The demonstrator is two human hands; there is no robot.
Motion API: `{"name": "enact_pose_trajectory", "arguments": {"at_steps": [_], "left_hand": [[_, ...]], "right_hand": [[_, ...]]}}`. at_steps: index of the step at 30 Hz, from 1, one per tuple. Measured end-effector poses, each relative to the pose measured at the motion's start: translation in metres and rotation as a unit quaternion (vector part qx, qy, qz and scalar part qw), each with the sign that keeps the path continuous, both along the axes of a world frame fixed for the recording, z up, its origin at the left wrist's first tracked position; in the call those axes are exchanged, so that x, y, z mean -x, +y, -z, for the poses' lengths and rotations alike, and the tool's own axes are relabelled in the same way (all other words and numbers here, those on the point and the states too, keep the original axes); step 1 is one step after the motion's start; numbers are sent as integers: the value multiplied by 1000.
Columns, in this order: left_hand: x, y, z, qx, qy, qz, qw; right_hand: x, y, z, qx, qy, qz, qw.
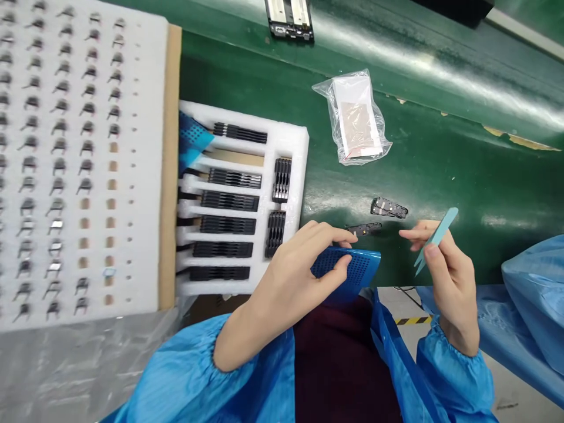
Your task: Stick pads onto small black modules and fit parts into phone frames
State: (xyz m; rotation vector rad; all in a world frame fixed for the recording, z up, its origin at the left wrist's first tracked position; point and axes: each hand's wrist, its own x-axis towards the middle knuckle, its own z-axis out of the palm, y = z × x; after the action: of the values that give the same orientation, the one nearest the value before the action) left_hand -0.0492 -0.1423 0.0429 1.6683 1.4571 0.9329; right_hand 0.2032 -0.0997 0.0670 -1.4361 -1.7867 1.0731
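Observation:
My left hand [304, 258] is at the near edge of the green table, its thumb in front of a shiny blue sheet with rows of small holes [363, 267] and its fingers beyond the sheet's top edge. The sheet sits between them. Just past the left fingertips lies a slim black plastic part [369, 229], and a second black part with small metal bits [389, 207] rests a little farther back. In my right hand [449, 264] is a pair of pale teal tweezers [440, 232], pinched by the thumb and fingers, narrow end pointing down toward me.
A white foam tray [299, 170] holds stacks of black parts [227, 201] in slots. Overlapping its left side is a larger foam board [150, 176] with rows of small clips. Farther back lie a clear plastic bag [356, 117] and a phone-like frame [289, 20].

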Motion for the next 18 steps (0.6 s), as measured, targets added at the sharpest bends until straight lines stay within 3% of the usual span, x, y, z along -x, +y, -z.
{"name": "enact_pose_trajectory", "arguments": {"at_steps": [4, 11, 15, 18], "left_hand": [[3, -5, 1, 3, 5, -2, 1000], [7, -6, 8, -36, 38, 7, 999], [5, -3, 10, -40, 48, 16, 998], [4, -2, 11, -43, 54, 24, 997]], "right_hand": [[2, -9, 3, -27, 28, 61, 997], [4, -4, 35, 112, 241, 22, 964], [12, -3, 42, 172, 252, 12, 952], [19, -6, 44, 154, 231, 2, 961]]}}
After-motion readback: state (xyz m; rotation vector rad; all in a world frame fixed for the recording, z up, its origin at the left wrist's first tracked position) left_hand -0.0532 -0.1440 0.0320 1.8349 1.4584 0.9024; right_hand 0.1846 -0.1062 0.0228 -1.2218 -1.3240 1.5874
